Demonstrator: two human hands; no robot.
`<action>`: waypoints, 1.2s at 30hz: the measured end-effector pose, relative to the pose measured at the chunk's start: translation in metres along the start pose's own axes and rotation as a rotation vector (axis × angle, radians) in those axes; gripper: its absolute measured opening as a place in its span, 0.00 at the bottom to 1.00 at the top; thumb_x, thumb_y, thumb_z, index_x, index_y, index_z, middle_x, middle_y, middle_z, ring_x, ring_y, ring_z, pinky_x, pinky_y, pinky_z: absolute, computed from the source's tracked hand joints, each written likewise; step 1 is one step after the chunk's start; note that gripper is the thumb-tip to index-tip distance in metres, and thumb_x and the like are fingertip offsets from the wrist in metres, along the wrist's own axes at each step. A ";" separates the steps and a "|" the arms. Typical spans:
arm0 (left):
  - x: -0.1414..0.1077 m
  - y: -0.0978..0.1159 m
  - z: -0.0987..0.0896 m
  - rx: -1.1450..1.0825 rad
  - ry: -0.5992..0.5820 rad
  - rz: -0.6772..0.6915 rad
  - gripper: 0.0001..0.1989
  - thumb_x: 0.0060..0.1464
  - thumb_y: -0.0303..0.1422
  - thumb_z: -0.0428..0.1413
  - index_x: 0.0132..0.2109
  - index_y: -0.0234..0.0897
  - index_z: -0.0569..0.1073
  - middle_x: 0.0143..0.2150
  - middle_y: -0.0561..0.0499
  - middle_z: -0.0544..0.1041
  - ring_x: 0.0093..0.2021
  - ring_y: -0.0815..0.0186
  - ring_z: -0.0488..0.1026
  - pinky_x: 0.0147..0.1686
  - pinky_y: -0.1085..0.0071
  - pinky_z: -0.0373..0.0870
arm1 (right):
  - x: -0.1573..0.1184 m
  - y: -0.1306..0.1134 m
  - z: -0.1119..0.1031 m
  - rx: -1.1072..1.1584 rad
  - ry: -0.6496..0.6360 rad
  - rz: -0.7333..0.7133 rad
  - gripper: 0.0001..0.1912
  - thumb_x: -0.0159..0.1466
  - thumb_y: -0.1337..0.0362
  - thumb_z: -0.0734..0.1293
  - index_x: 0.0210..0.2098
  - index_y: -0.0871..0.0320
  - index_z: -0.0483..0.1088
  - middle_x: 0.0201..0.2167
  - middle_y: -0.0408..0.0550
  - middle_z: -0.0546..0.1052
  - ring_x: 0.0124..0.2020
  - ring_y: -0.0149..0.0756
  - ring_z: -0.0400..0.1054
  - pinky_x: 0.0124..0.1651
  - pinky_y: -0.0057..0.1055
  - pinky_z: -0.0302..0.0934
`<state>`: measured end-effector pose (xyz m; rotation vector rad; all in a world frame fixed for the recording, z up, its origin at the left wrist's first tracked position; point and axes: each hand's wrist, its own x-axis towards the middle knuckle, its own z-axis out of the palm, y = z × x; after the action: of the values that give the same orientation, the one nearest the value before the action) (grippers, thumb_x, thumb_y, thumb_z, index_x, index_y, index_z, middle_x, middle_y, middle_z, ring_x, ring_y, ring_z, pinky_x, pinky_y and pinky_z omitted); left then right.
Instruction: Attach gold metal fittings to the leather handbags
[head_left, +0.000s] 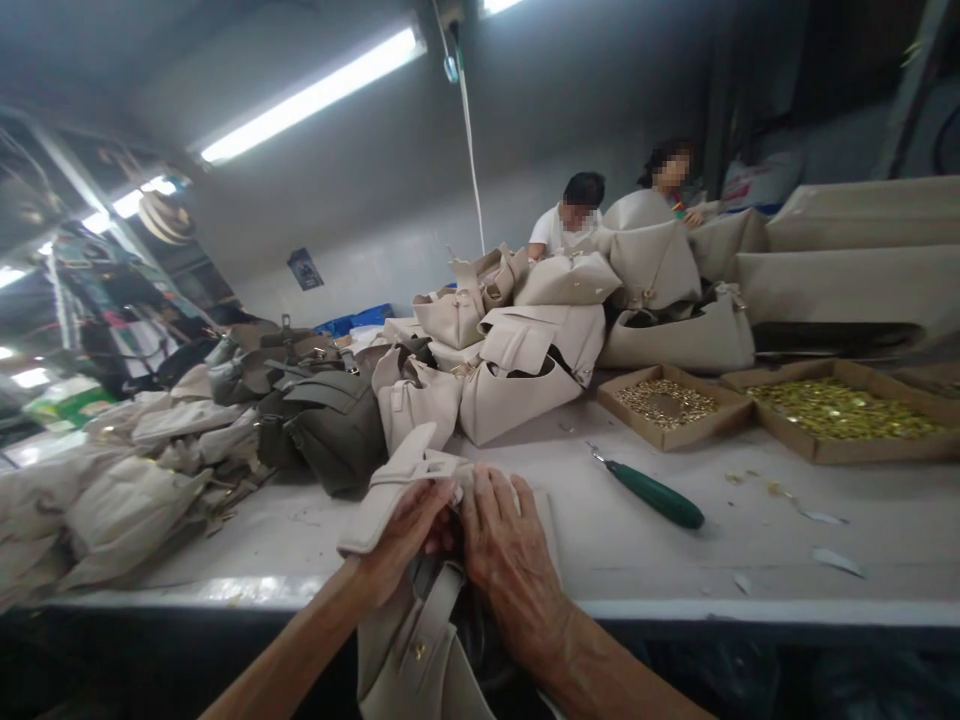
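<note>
A cream handbag (405,640) hangs over the table's front edge, its flap and strap pieces raised onto the tabletop. My left hand (405,530) is closed on the bag's flap from the left, with the fingertips partly hidden under it. From the right, my right hand (506,540) lies over the same bag, its fingers bent across the edge and meeting the left fingertips. A small gold stud (419,651) shows on the bag's front. To the right of my hands lies a green-handled tool (652,493) with a thin metal tip.
Cream bags (525,390) are piled behind my hands, with dark olive bags (337,420) to the left. Cardboard trays hold small gold pieces (664,400) and yellow metal parts (840,408). Scraps (836,560) lie at right. Two people (566,225) work behind the pile.
</note>
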<state>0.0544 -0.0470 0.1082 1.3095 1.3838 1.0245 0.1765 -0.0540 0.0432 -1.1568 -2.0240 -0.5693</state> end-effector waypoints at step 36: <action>0.011 -0.002 0.004 -0.057 0.027 -0.112 0.18 0.37 0.44 0.62 0.25 0.36 0.65 0.23 0.55 0.65 0.23 0.73 0.62 0.22 0.78 0.60 | 0.006 0.019 -0.009 0.614 -0.109 0.315 0.27 0.59 0.64 0.64 0.57 0.65 0.63 0.57 0.59 0.66 0.56 0.50 0.57 0.57 0.49 0.56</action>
<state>0.0582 -0.0359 0.1045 1.1675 1.4218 1.0015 0.1945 -0.0469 0.0540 -1.0944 -1.8524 0.2660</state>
